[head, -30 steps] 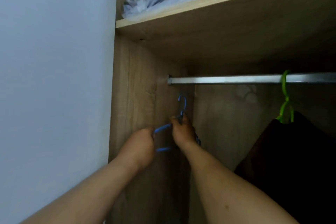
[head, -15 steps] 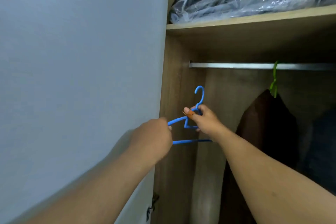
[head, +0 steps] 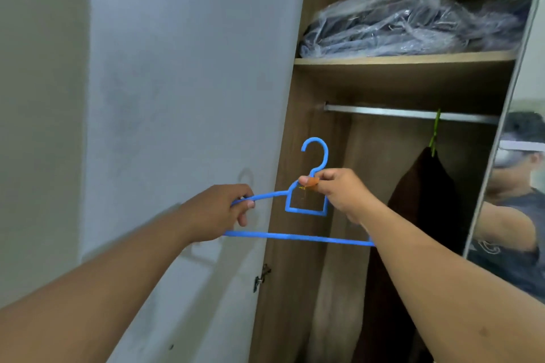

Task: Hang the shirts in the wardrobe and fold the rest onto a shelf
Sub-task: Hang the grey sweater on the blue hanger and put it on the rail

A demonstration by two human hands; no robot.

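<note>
While I hold the empty blue plastic hanger (head: 305,209) in front of the open wardrobe, the job looks barely begun: no shirt is on it, and I see none waiting to be hung or folded.

My left hand (head: 219,212) is curled round the hanger's left shoulder arm, out in front of the pale grey wardrobe door (head: 182,97). My right hand (head: 339,194) pinches the neck just under the hook, so both hands are clamped on the hanger and it hangs level between them, clear of the rail. Further right, the wooden shelf (head: 404,63) carries a bundle of dark things in clear plastic wrap (head: 413,20). Under the shelf's front edge runs the metal hanging rail (head: 407,115), and near its right end a green hanger (head: 435,134) holds a dark brown garment (head: 424,200), the only piece I can count as hung. At the far right a mirrored door (head: 510,186) shows my reflection.

A second ago my hands were deep inside, close under the rail's left end. Since then I have drawn the hanger out past the wardrobe's left wall, and more of the door and mirror has come into view.
</note>
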